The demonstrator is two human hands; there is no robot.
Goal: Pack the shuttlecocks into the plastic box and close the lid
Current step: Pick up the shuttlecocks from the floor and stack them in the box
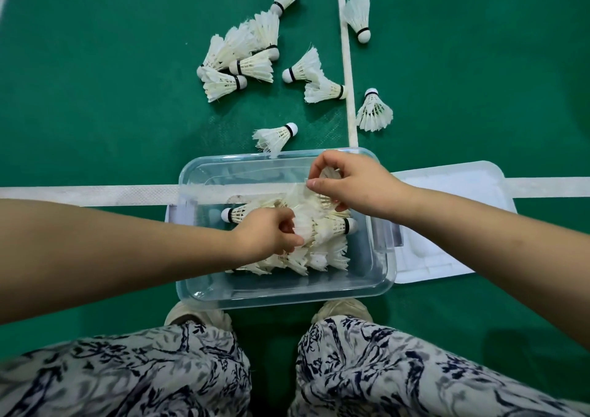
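Observation:
A clear plastic box (281, 292) sits on the green court floor between my feet, with several white feather shuttlecocks (319, 250) piled inside. My left hand (268, 233) is inside the box, fingers closed on the feathers of a shuttlecock in the pile. My right hand (351, 183) hovers over the box's far right part, pinching another shuttlecock (329, 193) by its feathers. The box's white lid (463, 186) lies flat on the floor to the right, touching the box. Several loose shuttlecocks (242, 62) lie scattered on the floor beyond the box.
White court lines (348, 75) cross the green floor, one running under the box. One loose shuttlecock (276, 135) lies just beyond the box's far rim. My shoes (198, 316) and patterned trouser legs are right behind the box's near edge.

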